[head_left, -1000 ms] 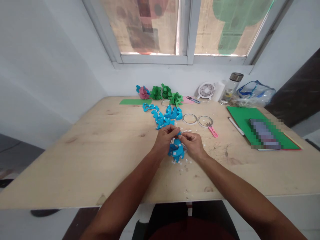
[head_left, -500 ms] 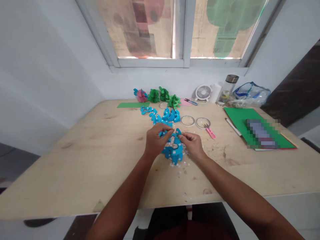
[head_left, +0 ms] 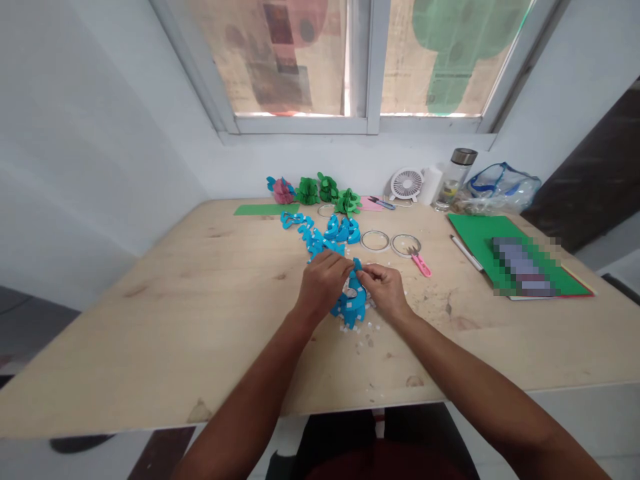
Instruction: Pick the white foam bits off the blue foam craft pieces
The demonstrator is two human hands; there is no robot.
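A blue paper cutout [head_left: 357, 265] with a curved edge is pinched in the fingertips of my right hand [head_left: 386, 288]. My left hand [head_left: 326, 280] is closed, its thumb and fingertips meeting at the same cutout's left edge; whether a small white bit is between them I cannot make out. Below both hands lies a pile of blue paper pieces [head_left: 354, 308] dotted with small white squares, partly hidden by my left hand. White scraps [head_left: 370, 328] are scattered around it. Farther back are more blue cutouts [head_left: 342, 229], some also with white squares.
Two tape rolls [head_left: 375, 241] and pink-handled snips [head_left: 421, 263] lie right of the blue pieces. Green paper flowers [head_left: 307, 191], a pink flower [head_left: 283, 191], a small fan [head_left: 407, 185] and a bottle [head_left: 455, 179] line the wall. Green sheets [head_left: 480, 240] and a pen [head_left: 467, 254] are at right.
My left hand has moved right, onto the cutout in my right hand, and has turned so its back shows more. My right hand has stayed almost still.
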